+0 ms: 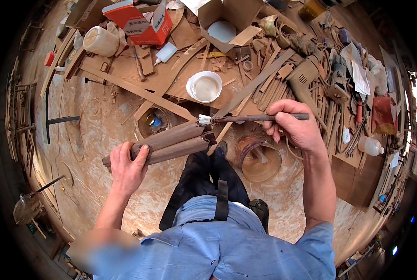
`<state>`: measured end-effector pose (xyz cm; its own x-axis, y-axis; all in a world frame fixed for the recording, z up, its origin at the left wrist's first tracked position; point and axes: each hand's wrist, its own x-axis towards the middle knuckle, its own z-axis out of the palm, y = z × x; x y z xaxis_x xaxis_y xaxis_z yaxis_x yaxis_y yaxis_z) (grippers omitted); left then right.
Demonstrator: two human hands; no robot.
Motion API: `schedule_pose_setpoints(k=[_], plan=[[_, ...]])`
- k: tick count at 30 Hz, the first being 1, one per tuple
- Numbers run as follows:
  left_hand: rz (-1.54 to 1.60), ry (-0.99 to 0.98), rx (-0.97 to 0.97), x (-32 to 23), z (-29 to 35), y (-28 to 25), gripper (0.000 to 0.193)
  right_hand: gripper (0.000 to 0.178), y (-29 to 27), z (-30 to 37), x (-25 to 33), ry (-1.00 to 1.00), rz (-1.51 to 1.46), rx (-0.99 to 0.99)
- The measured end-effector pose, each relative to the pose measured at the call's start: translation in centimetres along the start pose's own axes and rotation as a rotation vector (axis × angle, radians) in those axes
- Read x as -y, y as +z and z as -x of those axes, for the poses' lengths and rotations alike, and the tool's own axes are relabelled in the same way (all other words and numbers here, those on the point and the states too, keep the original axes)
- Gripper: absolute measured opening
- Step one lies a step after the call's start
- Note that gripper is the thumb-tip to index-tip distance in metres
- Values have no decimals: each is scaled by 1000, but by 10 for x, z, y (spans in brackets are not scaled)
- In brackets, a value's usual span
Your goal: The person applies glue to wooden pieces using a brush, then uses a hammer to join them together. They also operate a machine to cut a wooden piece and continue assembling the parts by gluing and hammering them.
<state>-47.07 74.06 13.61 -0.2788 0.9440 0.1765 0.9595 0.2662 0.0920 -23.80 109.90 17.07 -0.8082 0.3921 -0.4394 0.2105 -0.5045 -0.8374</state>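
Observation:
My left hand point(128, 165) grips several dark brown wooden pieces point(176, 136), held side by side and slanting up to the right. Its thumb lies on top of them. Between the thumb and fingers of my right hand point(292, 122) is a brush point(243, 118) with a long dark handle, held nearly level. White stuff coats the brush's tip point(204, 119), which is at the right end of the upper wooden piece. Just beyond the tip, a white tub point(204, 100) with pale contents stands on the cluttered bench.
Wood strips point(138, 91) cross the bench top. A red and white box point(148, 30), a white jug point(98, 41) and an open cardboard box point(229, 21) stand at the back. A power drill point(306, 74) lies right. On the floor is a round bucket point(260, 161).

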Motion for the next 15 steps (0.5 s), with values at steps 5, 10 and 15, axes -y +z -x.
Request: schedule_pose_setpoints(k=[5,10,15], plan=[[-80,28,-34,3,-3,-1,60,20,-3,5,0,-173,-45,-62],[-129,41,-20,4,-8,-2,51,28,8,9,7,-120,30,-97],[-147,65,-23,5,-11,-2,46,28,11,1,4,-79,72,-126]])
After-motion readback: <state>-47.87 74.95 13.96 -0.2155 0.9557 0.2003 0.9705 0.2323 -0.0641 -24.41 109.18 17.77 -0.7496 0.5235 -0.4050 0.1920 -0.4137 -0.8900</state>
